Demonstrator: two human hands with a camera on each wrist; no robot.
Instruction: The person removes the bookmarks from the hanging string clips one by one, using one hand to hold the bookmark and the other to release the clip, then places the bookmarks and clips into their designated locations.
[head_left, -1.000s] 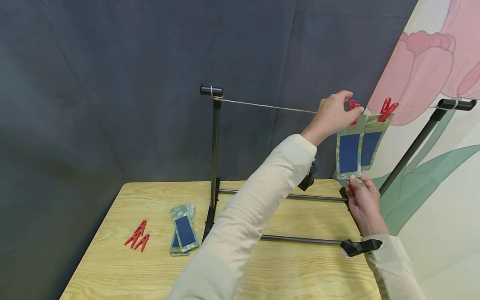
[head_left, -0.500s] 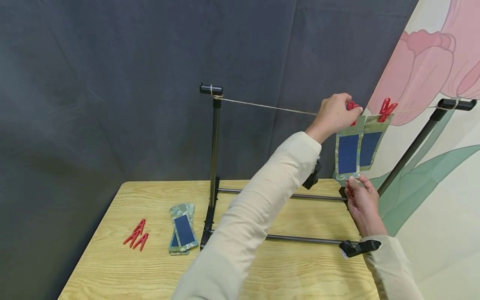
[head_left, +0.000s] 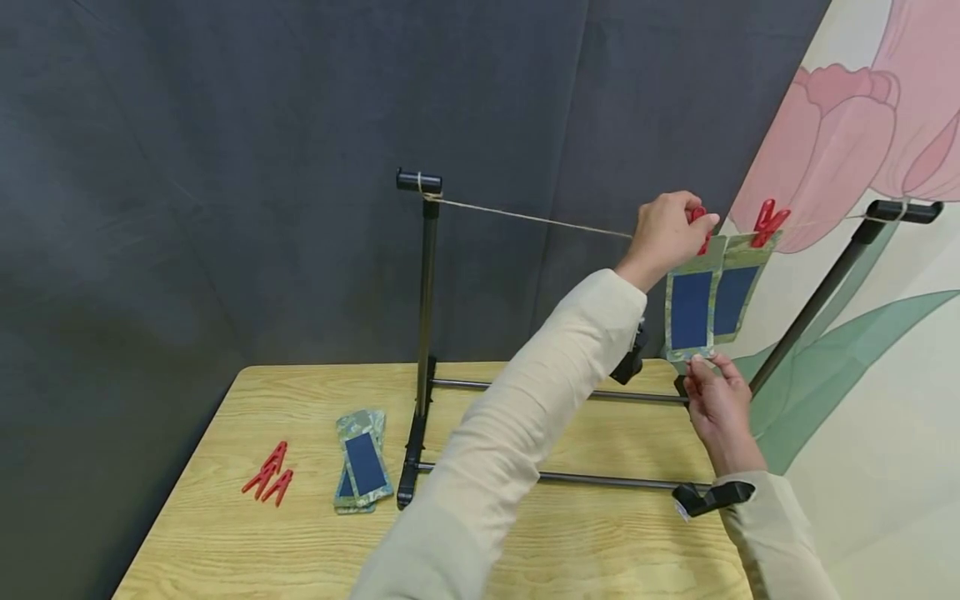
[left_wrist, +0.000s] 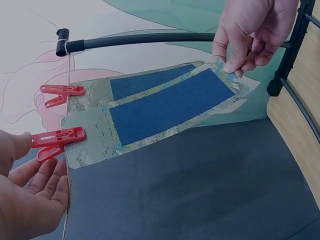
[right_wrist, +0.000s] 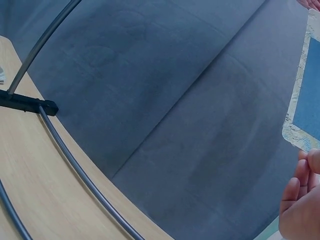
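My left hand [head_left: 666, 237] is at the string [head_left: 525, 217], its thumb and forefinger pinching the handles of a red clothespin [left_wrist: 60, 140]. That clothespin bites the top edge of a patterned card [head_left: 690, 312] with a dark blue panel, where the card meets the string. Below, my right hand [head_left: 722, 412] pinches the card's bottom edge between thumb and fingers. A similar card [left_wrist: 150, 82] hangs right beside and partly behind it, held by another red clothespin [head_left: 769, 223]. In the right wrist view only a side strip of the nearer card [right_wrist: 307, 100] shows.
Black posts [head_left: 426, 308] and lower bars [head_left: 607, 481] form the frame that carries the string. Left of it, more blue-panelled cards [head_left: 365, 462] lie overlapped on the wooden table [head_left: 262, 567], with several red clothespins [head_left: 268, 471] farther left. A dark curtain [head_left: 300, 167] stands behind.
Left thumb and forefinger have closed in around the clothespin's handles, the hand sinking slightly. The right hand keeps its pinch on the card's bottom edge, which has shifted a little left.
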